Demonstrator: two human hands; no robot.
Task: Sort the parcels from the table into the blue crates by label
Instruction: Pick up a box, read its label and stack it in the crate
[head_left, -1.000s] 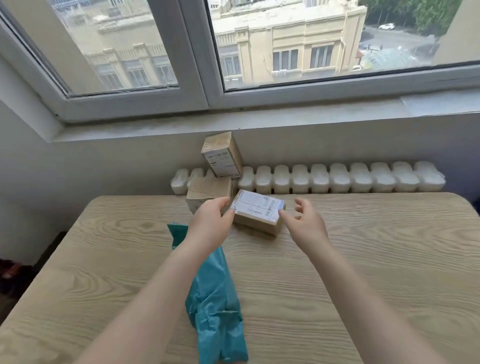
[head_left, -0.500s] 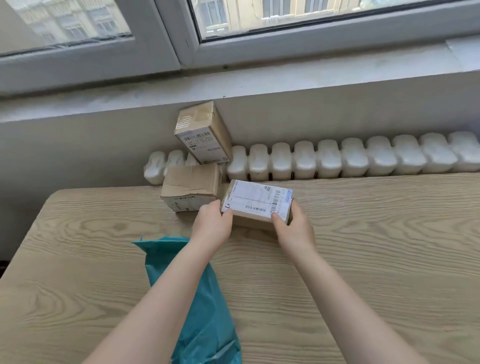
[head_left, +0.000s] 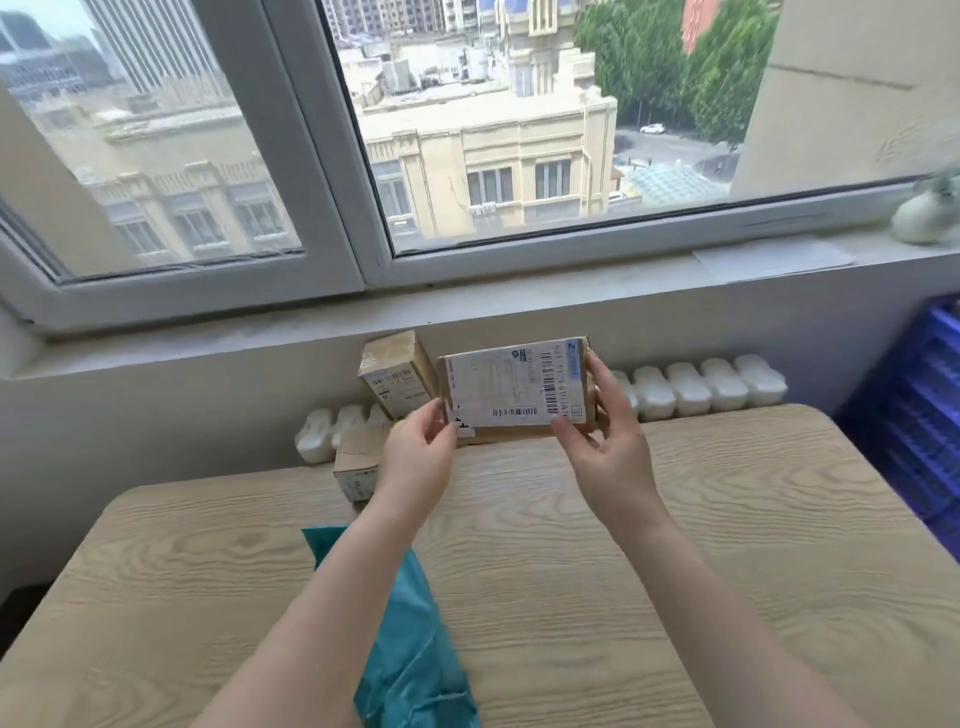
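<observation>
Above the wooden table (head_left: 727, 545) your labelled parcel (head_left: 517, 387) is now lifted clear, label tilted toward you — half a second ago it lay flat. Your right hand (head_left: 608, 452) pinches its right end; your left hand (head_left: 418, 457) pinches the lower-left corner.

Held parcel: cardboard box (head_left: 519, 387), frame centre, label face towards the camera, lifted above the table (head_left: 727, 545).
Left hand (head_left: 418, 460): pinches its lower left corner.
Right hand (head_left: 605, 447): grips its right end.
Other boxes: upright box (head_left: 395, 374) and low box (head_left: 358, 465), left of centre.
Teal bag (head_left: 410, 649): bottom centre.
Blue crates (head_left: 919, 410): right edge.
</observation>
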